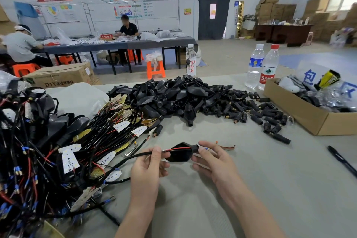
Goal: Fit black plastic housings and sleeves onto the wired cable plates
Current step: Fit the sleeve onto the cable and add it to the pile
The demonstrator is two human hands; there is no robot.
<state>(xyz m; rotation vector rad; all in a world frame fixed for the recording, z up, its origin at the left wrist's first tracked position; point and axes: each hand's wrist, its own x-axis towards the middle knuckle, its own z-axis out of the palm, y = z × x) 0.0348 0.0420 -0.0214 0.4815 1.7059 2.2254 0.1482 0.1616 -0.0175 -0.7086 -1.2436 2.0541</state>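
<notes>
I hold one black plastic housing [180, 154] above the grey table, its narrow neck pointing right. My left hand [149, 166] pinches the black cable and red wire that run into the housing's wide end. At the neck, my right hand [214, 160] pinches the wire tips with blue ends that poke out. A heap of loose black housings [173, 96] lies behind, with small black sleeves [257, 110] scattered to its right. Wired cable plates [116, 127] with white and brass faces are piled at the left.
An open cardboard box [301, 110] of parts stands at the right, two water bottles [262, 67] behind it. A black pen [342, 160] lies at the right edge. A tangle of finished cables [29, 150] fills the left. Two people sit at a far table.
</notes>
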